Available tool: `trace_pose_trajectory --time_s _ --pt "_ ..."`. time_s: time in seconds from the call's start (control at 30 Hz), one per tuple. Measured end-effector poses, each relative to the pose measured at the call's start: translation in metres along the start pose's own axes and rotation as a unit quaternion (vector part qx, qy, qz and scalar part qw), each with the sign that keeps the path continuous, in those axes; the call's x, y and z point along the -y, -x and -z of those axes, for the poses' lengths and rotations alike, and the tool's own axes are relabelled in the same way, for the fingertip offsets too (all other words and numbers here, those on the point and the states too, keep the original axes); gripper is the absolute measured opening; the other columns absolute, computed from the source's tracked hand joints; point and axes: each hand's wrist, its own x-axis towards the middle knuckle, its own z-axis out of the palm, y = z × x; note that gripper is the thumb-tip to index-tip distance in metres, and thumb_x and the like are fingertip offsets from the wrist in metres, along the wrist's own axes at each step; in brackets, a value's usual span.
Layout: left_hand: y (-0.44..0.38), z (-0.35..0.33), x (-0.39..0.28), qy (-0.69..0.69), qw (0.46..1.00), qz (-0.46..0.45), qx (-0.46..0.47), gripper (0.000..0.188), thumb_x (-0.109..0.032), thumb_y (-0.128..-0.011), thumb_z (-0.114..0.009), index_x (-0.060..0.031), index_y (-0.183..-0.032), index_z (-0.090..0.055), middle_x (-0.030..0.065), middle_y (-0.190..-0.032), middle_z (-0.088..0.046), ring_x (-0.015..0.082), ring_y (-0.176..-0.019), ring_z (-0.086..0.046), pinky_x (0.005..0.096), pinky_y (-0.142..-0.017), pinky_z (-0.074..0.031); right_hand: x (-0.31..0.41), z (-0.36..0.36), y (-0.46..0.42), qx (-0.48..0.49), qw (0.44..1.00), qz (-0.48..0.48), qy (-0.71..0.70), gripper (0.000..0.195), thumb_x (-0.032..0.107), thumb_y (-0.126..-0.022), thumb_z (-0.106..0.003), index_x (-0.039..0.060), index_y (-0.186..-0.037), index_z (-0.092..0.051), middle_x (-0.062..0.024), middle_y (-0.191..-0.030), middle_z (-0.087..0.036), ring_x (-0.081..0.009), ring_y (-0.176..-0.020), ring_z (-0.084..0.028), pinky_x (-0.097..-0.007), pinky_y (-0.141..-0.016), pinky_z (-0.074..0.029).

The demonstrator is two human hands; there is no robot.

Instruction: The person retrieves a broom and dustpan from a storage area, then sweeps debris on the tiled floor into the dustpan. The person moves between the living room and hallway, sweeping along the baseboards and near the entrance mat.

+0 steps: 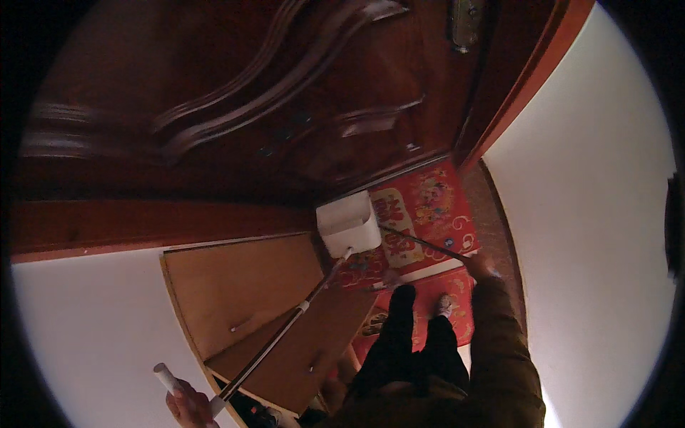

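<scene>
My left hand (pixel 187 405) grips the white handle end of a long metal pole. The pole (pixel 273 342) slants down to a white plastic long-handled dustpan (pixel 350 224), which hangs or rests by the foot of the door. My right hand (pixel 484 266) is closed around one end of a thin dark stick (pixel 423 242). Its other end reaches the right side of the dustpan, and whether it touches is unclear. Beneath lie red printed floor mats (pixel 428 206) with writing. My patterned shoe (pixel 445 305) stands on the nearer mat.
A dark carved wooden door (pixel 257 96) with a metal lock plate (pixel 464 24) fills the far side. On the left, a low wooden cabinet (pixel 241 283) has a front panel (pixel 299 348) tilted outward, with dark items inside. A white wall (pixel 583 176) rises close on the right.
</scene>
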Motion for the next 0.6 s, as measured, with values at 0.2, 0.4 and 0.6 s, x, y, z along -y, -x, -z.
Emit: trace_pose_trajectory --time_s 0.2,0.4,0.6 --pt "-0.033 -0.082 -0.009 -0.124 0.987 0.1 0.017 0.025 -0.032 -0.087 -0.045 -0.0068 -0.084 -0.045 -0.0014 -0.058 -0.045 0.0057 -0.038 -0.037 0.0193 -0.031 -0.027 -0.032 0.017 0.227 0.069 0.923 -0.331 -0.184 0.037 0.035 -0.086 -0.036 0.0082 -0.088 -0.061 -0.0217 -0.085 -0.059 -0.038 -0.075 -0.058 -0.0461 -0.068 -0.045" --pt "-0.055 -0.129 -0.012 -0.209 0.967 0.089 0.116 0.025 -0.03 -0.088 -0.044 -0.0069 -0.079 -0.046 -0.0028 -0.045 -0.038 0.0065 -0.033 -0.034 0.0205 -0.029 -0.026 0.008 0.183 0.243 0.135 0.907 -0.307 -0.257 0.048 0.039 -0.085 -0.036 -0.0009 -0.08 -0.062 -0.0234 -0.078 -0.059 -0.0407 -0.074 -0.056 -0.0455 -0.069 -0.043" --pt "-0.031 -0.188 -0.023 -0.203 0.971 0.093 0.083 0.026 -0.031 -0.088 -0.044 -0.0066 -0.079 -0.045 -0.0022 -0.046 -0.038 0.0062 -0.033 -0.034 0.0211 -0.028 -0.026 -0.045 0.051 0.096 0.015 0.954 -0.204 -0.22 0.04 0.041 -0.079 -0.049 0.0044 -0.07 -0.062 -0.0186 -0.069 -0.059 -0.0346 -0.06 -0.055 -0.044 -0.051 -0.041"
